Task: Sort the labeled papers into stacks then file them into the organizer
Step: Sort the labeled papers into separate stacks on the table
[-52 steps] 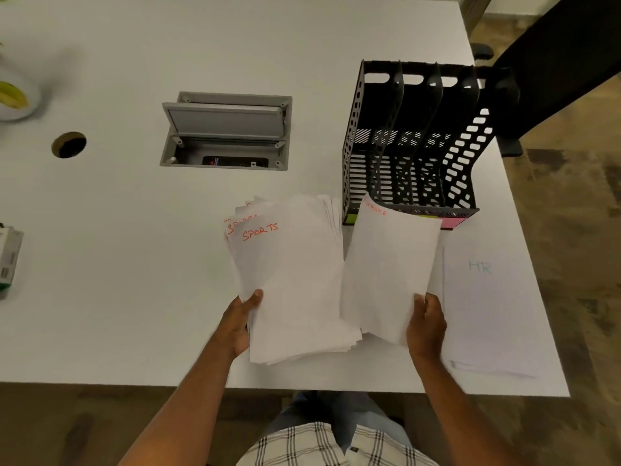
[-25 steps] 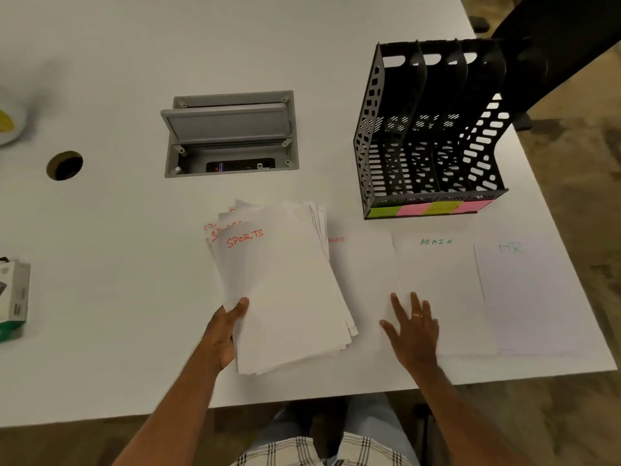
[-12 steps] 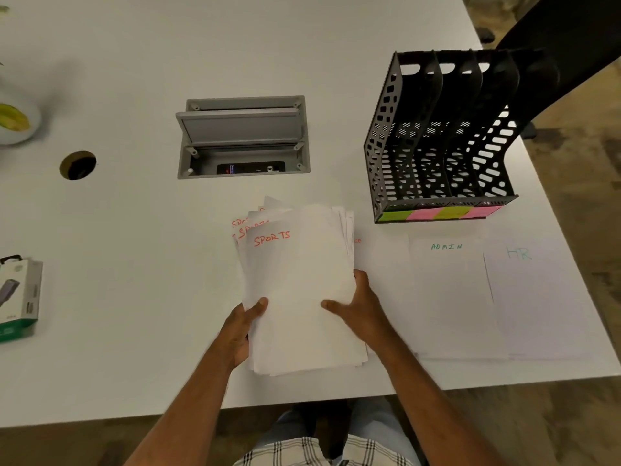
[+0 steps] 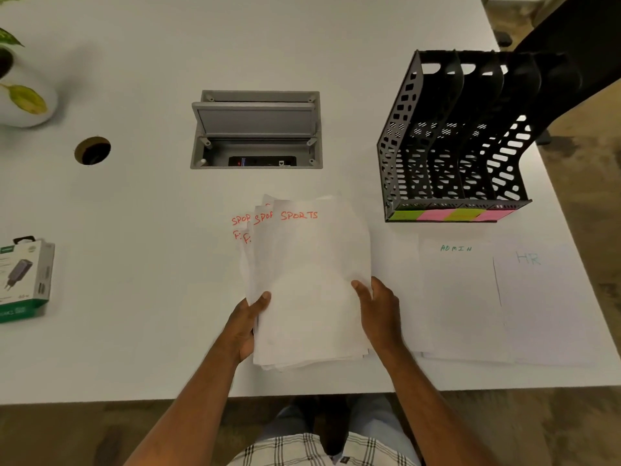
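Note:
A fanned stack of white papers (image 4: 309,280) sits near the table's front edge, its top sheet marked SPORTS in red. My left hand (image 4: 247,322) grips the stack's lower left edge. My right hand (image 4: 378,307) grips its right edge, thumb on top. To the right lie three flat piles: a sheet (image 4: 396,264) partly hidden under the stack, the ADMIN pile (image 4: 462,297) and the HR pile (image 4: 544,304). The black organizer (image 4: 453,149) with several empty slots stands behind them, green and pink notes along its front lip.
A grey cable box (image 4: 257,129) with its lid up is set into the white table (image 4: 134,264). A round cable hole (image 4: 92,150) and a potted plant (image 4: 20,95) are at the far left. A charger box (image 4: 23,277) lies at the left edge.
My right hand laid its sheet flat to the right of the stack, then came back left and took hold of the stack's right edge. The top SPORTS sheet has shifted right.

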A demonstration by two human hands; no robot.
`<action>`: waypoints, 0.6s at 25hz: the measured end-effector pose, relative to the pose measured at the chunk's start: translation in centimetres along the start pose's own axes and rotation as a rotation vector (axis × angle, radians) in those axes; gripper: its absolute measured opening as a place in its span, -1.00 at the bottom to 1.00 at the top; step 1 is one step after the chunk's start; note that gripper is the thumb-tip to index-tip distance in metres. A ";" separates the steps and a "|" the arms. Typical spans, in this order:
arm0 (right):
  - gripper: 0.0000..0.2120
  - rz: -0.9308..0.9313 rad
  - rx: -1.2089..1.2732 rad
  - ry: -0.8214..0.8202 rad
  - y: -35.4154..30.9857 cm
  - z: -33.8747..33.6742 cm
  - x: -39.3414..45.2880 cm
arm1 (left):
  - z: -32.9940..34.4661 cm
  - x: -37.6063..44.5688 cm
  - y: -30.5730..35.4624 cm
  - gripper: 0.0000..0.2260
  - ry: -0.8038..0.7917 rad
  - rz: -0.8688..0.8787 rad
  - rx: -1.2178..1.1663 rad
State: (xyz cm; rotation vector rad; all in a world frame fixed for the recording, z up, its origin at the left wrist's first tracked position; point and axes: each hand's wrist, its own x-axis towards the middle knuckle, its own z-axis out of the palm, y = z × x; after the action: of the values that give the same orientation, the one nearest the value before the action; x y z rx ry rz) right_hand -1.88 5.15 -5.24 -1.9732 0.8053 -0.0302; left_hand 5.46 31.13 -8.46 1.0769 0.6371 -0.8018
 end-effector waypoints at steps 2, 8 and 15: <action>-0.74 -0.032 -0.008 -0.001 0.1 0.0 0.2 | -0.2 -0.1 0.0 -0.57 0.018 0.022 -0.003; -0.83 -0.076 0.012 0.220 0.3 -1.5 1.7 | -1.2 -0.7 1.2 -0.54 0.064 0.091 -0.036; -0.83 0.000 -0.021 0.276 3.3 -2.4 1.7 | -2.9 -1.5 4.7 -0.70 0.027 0.122 -0.313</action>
State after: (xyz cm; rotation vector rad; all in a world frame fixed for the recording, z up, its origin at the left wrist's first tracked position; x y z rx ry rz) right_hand -3.15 1.31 -7.04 -2.0146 0.9849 -0.3009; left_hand 8.33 35.36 -5.90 0.8325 0.6876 -0.5604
